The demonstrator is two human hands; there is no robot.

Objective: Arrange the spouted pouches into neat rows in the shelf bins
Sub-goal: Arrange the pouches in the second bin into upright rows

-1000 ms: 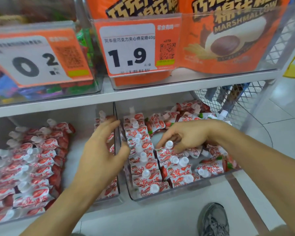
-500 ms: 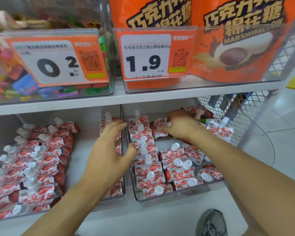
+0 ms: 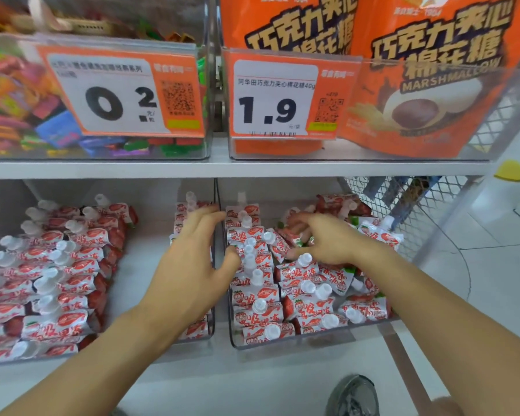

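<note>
Red-and-white spouted pouches fill two clear shelf bins on the lower shelf. The left bin holds overlapping rows of pouches and one more row along its right wall. In the right bin a neat row runs down the left side, with loose pouches heaped to the right. My left hand lies open across the wall between the bins, thumb touching the neat row. My right hand is curled over the loose pouches mid-bin; whether it grips one is unclear.
The upper shelf carries a bin of mixed candies and a bin of orange marshmallow bags, each with a price tag. A wire mesh panel closes the shelf's right end. A grey shoe stands on the floor below.
My right hand went to the back of the right bin, then pulled forward to its middle. My left hand stayed on the wall between the bins. The camera tilted up slightly.
</note>
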